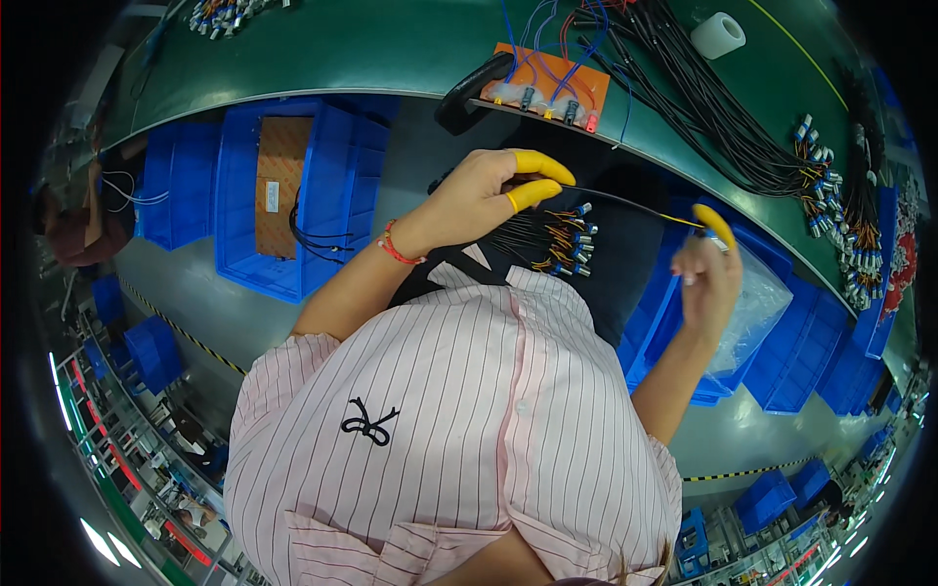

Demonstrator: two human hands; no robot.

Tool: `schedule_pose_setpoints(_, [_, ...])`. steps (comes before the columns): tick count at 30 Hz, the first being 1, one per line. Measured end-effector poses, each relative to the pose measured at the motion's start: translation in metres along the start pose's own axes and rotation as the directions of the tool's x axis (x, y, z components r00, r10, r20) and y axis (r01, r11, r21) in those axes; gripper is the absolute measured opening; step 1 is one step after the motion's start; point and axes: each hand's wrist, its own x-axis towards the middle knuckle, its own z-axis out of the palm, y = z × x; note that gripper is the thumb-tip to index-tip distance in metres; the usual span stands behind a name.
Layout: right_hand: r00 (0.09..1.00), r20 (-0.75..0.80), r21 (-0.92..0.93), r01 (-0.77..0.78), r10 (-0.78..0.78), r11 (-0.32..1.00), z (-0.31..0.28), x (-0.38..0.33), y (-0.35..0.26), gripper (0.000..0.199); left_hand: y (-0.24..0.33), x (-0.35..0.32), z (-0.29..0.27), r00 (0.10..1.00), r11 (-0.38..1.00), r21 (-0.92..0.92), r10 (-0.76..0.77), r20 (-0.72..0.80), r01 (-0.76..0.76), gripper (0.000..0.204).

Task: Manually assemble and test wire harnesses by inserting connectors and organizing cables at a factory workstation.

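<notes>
A thin black cable (625, 202) with a yellow wire end stretches between my two hands. My left hand (489, 195), yellow covers on thumb and forefinger, pinches the cable at its left part. Slightly blurred, my right hand (708, 264) closes on the cable's other end, where a small metal connector (711, 235) shows under a yellow-covered finger. Below the cable, a bundle of black cables with orange wires and silver-blue connectors (567, 242) lies on my lap.
On the green bench (391, 49) sit an orange board with coloured terminals (532, 83), a large black cable bundle (694, 107) and a white roll (718, 35). Blue bins (332, 195) stand left and right beneath it; one holds a clear plastic bag (752, 303).
</notes>
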Motion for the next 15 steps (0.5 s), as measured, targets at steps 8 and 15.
schedule_pose_setpoints(8, [0.96, -0.146, 0.021, 0.243, -0.238, 0.97, -0.069, 0.014, -0.011, 0.03, -0.02, -0.015, -0.003, 0.993, 0.999, 0.001, -0.035, -0.109, 0.036, 0.019])
schedule_pose_setpoints(15, [0.937, 0.348, -0.39, 0.187, -0.044, 0.902, 0.055, -0.002, 0.048, 0.03, 0.003, -0.004, 0.027, 0.986, 0.987, 0.013, 0.16, 0.04, -0.16, 0.018])
